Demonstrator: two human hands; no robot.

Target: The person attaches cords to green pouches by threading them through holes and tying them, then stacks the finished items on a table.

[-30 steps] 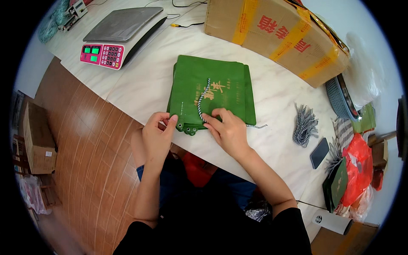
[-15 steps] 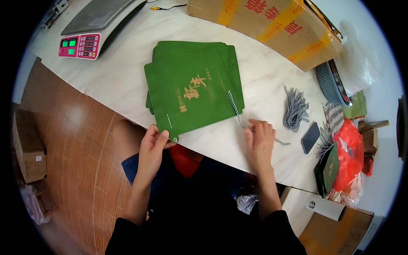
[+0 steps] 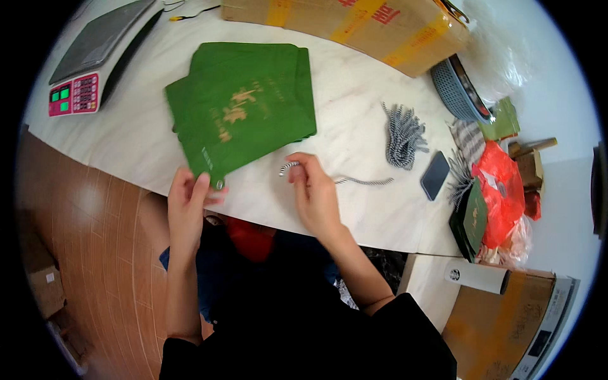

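Observation:
My left hand pinches the lower corner tab of a flat green piece with gold print, near a small metal eyelet. This piece lies askew on a stack of similar green pieces on the table. To its right, my right hand holds a black-and-white striped cord between thumb and fingers. The cord's short curled end points toward the green piece, apart from the eyelet, while its tail trails rightward on the table. Whether the green piece is a bag or a single sheet, I cannot tell.
Farther right lie a bundle of striped cords and a dark phone. A red plastic bag and a blue-grey basket sit beyond. A cardboard box stands at the back, a scale at the far left.
My right hand has drawn closer to my left, now gripping the cord's end, which was standing over the green piece before. The whole view has shifted, and the green piece has tilted slightly.

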